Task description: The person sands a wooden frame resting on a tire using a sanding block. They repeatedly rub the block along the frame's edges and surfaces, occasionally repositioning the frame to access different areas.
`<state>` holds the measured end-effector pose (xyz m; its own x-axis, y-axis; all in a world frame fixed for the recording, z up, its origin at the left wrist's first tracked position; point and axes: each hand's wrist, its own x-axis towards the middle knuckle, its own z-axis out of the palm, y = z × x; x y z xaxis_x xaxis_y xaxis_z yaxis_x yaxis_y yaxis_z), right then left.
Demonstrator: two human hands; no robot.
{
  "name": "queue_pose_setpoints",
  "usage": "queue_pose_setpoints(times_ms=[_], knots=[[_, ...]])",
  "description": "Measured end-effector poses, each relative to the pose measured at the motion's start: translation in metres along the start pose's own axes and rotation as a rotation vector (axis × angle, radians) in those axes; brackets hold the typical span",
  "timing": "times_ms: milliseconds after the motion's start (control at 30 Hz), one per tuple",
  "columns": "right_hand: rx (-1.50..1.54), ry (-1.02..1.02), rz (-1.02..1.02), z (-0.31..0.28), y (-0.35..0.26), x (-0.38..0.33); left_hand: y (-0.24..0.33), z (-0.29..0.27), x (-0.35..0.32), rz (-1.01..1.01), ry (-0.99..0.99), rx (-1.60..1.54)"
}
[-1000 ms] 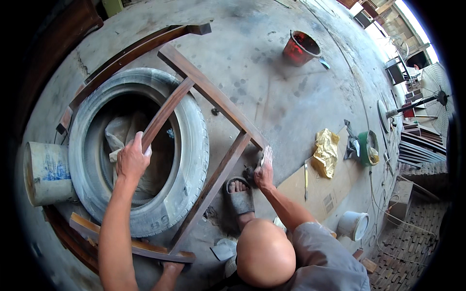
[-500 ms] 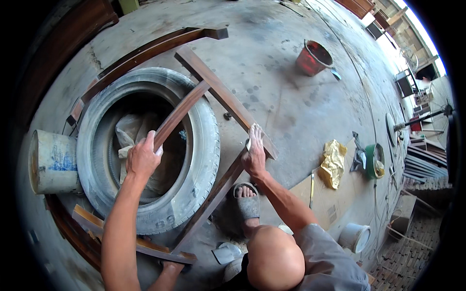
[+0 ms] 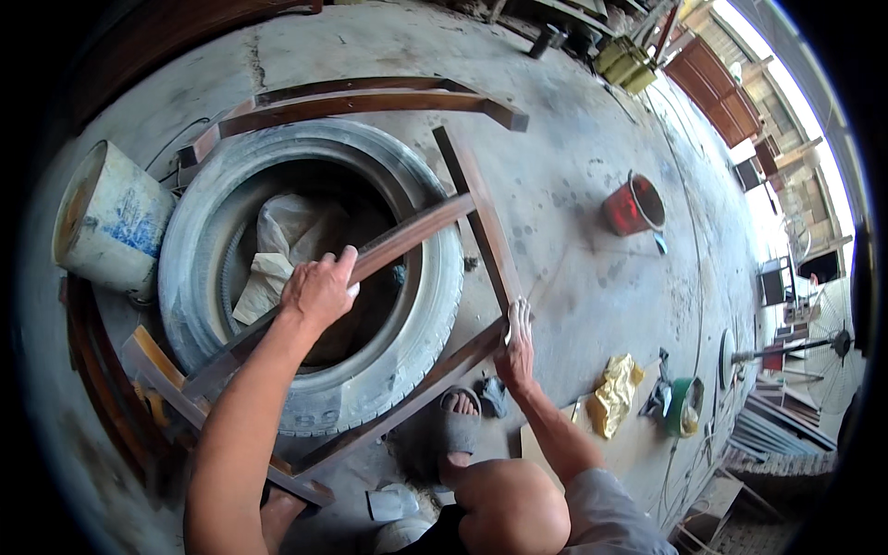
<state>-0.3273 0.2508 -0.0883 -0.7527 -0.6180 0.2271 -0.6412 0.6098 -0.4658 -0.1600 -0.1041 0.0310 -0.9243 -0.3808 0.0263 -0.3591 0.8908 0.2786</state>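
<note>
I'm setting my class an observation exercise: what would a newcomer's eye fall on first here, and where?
Probably the big grey tire lying on its side left of centre, with a dark wooden frame reaching across it. The left hand grips the frame above the tire's hole, while the right hand touches its right-hand corner. Farther off, the red bucket stands out at upper right.

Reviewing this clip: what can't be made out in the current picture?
Head view:
- Wooden frame inside the left hand: covered by its grip.
- Surface under the right hand: covered by it.
- Part of the tire: behind the left forearm.
- Dark furniture, upper left: cut off by the fisheye rim.
</note>
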Motion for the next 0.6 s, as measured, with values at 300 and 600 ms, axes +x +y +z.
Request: queue_pose_setpoints(times_ms=[300,600], knots=[[0.035,-0.038,-0.151,-0.004,-0.055,0.069,-0.005,-0.003,-0.008,-0.002,-0.01,-0.002],[0.063,-0.009,-0.211,-0.002,-0.075,0.119,-0.008,0.001,-0.006,-0.02,-0.062,-0.028]])
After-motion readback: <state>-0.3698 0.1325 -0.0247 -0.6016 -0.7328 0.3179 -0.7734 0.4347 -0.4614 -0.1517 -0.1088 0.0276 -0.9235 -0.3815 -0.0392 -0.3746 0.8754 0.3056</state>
